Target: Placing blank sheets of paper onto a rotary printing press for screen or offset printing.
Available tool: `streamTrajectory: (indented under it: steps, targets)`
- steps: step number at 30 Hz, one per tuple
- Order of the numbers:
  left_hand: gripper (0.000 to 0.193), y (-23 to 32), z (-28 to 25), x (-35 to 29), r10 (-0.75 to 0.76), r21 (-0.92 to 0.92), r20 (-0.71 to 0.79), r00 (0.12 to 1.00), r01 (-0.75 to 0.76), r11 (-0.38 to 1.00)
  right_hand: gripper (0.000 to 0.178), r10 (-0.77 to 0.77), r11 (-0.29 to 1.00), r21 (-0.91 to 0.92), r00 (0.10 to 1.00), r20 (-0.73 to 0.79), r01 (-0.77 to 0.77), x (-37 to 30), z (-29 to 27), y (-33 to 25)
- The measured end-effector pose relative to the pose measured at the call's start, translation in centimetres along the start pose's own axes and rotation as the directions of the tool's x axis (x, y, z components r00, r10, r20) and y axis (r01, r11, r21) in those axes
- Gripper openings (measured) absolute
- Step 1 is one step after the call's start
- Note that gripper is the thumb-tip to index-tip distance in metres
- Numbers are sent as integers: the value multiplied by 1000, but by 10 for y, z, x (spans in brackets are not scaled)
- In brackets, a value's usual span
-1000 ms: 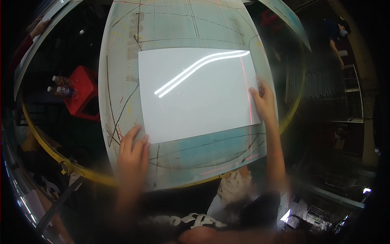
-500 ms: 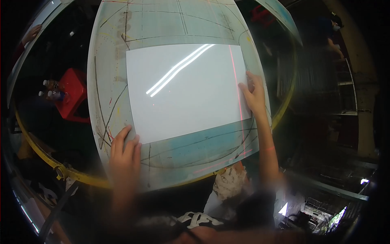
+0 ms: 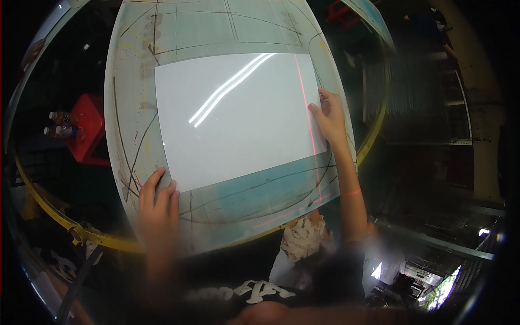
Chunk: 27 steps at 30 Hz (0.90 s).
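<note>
A glossy white sheet [image 3: 244, 130] lies on a pale green board [image 3: 130, 97] marked with dark curved lines. Two bright light streaks reflect off its surface. At the sheet's near left corner is my left hand [image 3: 158, 203], fingers apart, fingertips on the board and at the sheet's edge. My right hand [image 3: 331, 119] holds the right edge, its thumb over the sheet and its other fingers bent by the rim. A red laser line [image 3: 303, 89] runs along the sheet's right side and onto the board.
A yellow curved rail [image 3: 111, 240] passes around the board. To the left, bottles [image 3: 64, 131] stand on a red stool [image 3: 91, 127]. Crumpled cream cloth [image 3: 303, 238] sits below the near edge. Another person's hand [image 3: 35, 50] is at far left; another person [image 3: 428, 24] is at far right.
The whole view has shifted a little, so the board, sheet and both hands appear farther left. My hands keep nearly the same places at the sheet's edges.
</note>
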<state>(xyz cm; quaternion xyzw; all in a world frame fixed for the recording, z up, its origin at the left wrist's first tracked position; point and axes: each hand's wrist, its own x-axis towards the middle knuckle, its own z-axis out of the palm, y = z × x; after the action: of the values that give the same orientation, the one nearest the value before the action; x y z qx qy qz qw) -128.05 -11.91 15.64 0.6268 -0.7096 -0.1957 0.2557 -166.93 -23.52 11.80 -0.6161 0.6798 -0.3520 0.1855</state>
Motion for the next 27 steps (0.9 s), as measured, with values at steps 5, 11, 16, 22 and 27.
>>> streamTrajectory:
  steps: [5,11,16,22,27]
  targets:
    - [17,-1,0,0,-4,27,27,1000,4,1000,47,-1,1000,13,1000,-2,1,0,0,0]
    - [18,0,2,-1,-25,31,32,999,24,999,47,-1,1000,-16,1000,-3,1,0,0,-3]
    - [17,1,2,-1,2,35,0,1000,-2,999,47,9,999,-31,1000,-27,-10,0,0,-4]
    - [17,1,3,-1,2,25,-13,1000,-2,1000,48,-2,1000,-29,1000,-26,2,0,1,-1]
    - [16,1,1,-1,14,26,-13,1000,-13,1000,47,-9,998,-59,1000,-2,9,-1,0,-4]
